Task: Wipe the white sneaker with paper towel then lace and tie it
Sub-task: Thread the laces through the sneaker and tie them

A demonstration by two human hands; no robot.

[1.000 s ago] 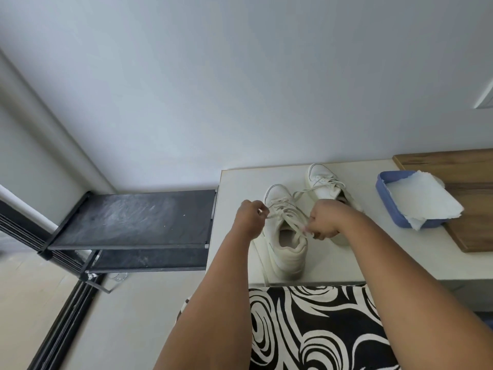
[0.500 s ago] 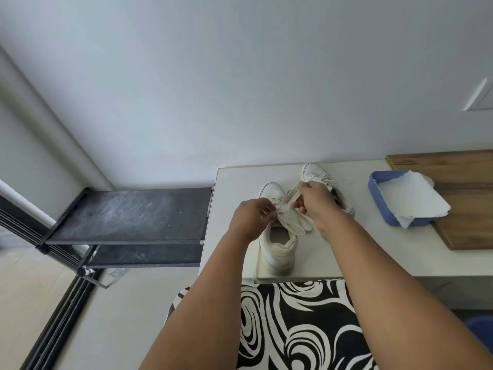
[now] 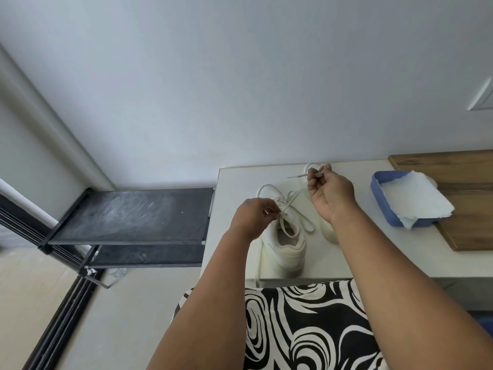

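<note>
A white sneaker (image 3: 289,248) stands on the white table (image 3: 234,180), heel toward me. My left hand (image 3: 253,216) pinches the lace at the shoe's upper eyelets. My right hand (image 3: 329,192) is raised behind the shoe and pinches the end of the white lace (image 3: 294,197), which runs taut from the eyelets up to my fingers. A loose loop of lace lies to the right of the shoe. A second white sneaker (image 3: 328,231) stands just behind my right hand, mostly hidden by it. Paper towels (image 3: 416,198) lie in a blue tray.
The blue tray (image 3: 378,193) sits at the right, half on a wooden board (image 3: 469,188). A black shelf rack (image 3: 133,217) stands left of the table. Black-and-white patterned fabric (image 3: 306,329) covers my lap below the table edge. A lace end hangs over the table's front edge.
My right hand has moved up and away from the shoe, drawing the lace out taut. My left hand has stayed at the eyelets.
</note>
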